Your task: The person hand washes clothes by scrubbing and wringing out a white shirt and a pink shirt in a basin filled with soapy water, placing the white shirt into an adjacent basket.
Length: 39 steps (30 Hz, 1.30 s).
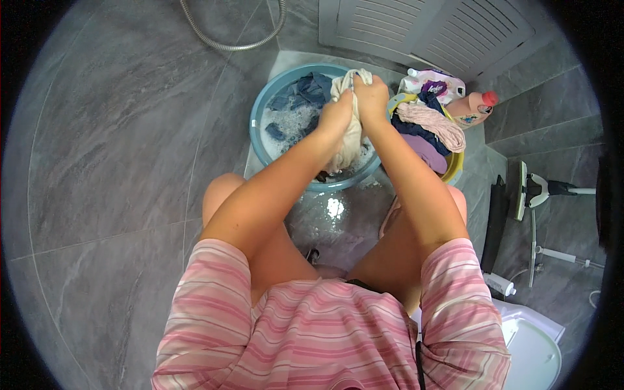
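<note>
Both my hands grip a wet cream cloth (352, 141) above the right part of a blue plastic basin (257, 100). My left hand (337, 114) is closed around its middle, and my right hand (371, 95) holds it close beside, a little higher. The cloth's lower end hangs down to the water. Soapy water (297, 117) with foam fills the basin, and dark blue garments (312, 90) lie partly sunk in it at the left and back.
Right of the basin, a yellow basin (456, 168) holds wrung pink, navy and purple clothes (431, 122). Behind it stand a white detergent pouch (431, 85) and a pink bottle with a red cap (470, 108). A squeegee (526, 190) is at the right; a metal shower hose (239, 48) hangs at the top.
</note>
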Each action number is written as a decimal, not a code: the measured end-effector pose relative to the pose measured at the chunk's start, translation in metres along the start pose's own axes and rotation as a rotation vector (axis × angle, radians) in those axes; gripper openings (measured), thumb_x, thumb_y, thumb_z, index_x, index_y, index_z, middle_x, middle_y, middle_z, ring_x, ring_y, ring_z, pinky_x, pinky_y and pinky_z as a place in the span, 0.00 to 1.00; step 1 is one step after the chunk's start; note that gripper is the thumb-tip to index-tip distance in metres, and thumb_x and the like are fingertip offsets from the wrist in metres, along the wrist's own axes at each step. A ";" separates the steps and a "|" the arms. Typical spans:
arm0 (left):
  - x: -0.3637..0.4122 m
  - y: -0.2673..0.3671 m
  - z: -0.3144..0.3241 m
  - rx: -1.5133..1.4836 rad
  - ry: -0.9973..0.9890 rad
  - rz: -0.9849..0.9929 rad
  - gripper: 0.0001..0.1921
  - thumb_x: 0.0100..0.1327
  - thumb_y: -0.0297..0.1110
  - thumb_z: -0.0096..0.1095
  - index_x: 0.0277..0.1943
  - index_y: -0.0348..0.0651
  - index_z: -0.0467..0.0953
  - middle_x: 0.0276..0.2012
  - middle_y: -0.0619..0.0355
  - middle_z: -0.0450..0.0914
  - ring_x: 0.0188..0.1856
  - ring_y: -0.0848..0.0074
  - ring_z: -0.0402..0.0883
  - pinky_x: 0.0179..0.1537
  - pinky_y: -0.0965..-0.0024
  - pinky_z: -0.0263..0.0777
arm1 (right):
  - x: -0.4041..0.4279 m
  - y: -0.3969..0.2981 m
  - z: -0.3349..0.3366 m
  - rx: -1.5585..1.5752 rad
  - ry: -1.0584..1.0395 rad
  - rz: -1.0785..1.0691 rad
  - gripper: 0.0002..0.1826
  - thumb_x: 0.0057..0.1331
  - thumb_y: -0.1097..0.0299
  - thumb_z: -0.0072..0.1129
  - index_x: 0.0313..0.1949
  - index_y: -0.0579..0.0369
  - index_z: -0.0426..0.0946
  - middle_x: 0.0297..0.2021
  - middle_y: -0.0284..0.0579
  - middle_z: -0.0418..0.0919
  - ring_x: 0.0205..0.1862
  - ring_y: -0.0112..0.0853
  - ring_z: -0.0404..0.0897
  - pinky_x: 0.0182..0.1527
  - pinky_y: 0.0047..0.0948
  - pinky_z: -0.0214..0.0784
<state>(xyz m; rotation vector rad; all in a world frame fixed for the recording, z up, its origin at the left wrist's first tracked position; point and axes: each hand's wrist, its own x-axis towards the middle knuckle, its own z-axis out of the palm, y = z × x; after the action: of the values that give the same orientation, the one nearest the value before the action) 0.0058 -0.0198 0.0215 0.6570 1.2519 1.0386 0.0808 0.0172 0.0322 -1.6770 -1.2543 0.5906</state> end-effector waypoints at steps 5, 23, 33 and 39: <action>0.023 0.018 -0.056 -0.475 -0.174 -0.034 0.21 0.65 0.46 0.43 0.46 0.35 0.73 0.40 0.47 0.78 0.37 0.64 0.80 0.39 0.64 0.74 | -0.055 -0.040 0.018 0.077 -0.088 -0.208 0.19 0.54 0.62 0.55 0.39 0.68 0.72 0.31 0.66 0.76 0.37 0.57 0.76 0.39 0.44 0.67; -0.007 0.016 -0.002 -0.336 -0.159 -0.096 0.20 0.65 0.47 0.46 0.49 0.40 0.72 0.41 0.55 0.78 0.42 0.70 0.78 0.43 0.69 0.72 | 0.003 -0.014 -0.005 0.117 0.023 -0.051 0.18 0.49 0.64 0.58 0.33 0.68 0.73 0.31 0.65 0.77 0.36 0.53 0.77 0.39 0.41 0.68; -0.033 0.068 -0.042 -0.233 -0.582 -0.104 0.17 0.59 0.27 0.58 0.50 0.31 0.70 0.44 0.49 0.78 0.45 0.67 0.79 0.48 0.64 0.74 | 0.057 0.013 -0.031 -0.045 -0.597 0.149 0.33 0.45 0.54 0.67 0.44 0.68 0.72 0.33 0.52 0.78 0.32 0.36 0.78 0.32 0.32 0.70; -0.026 0.079 -0.054 -0.260 -0.575 -0.048 0.17 0.60 0.27 0.56 0.51 0.31 0.69 0.46 0.49 0.77 0.46 0.66 0.78 0.49 0.64 0.73 | 0.043 -0.016 -0.052 -0.106 -0.550 -0.171 0.27 0.53 0.50 0.59 0.43 0.62 0.74 0.31 0.48 0.79 0.32 0.33 0.77 0.38 0.29 0.68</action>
<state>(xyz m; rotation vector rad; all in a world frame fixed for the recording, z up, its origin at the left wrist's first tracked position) -0.0669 -0.0175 0.0887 0.6575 0.6178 0.8682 0.1304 0.0370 0.0755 -1.5189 -1.8263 0.9323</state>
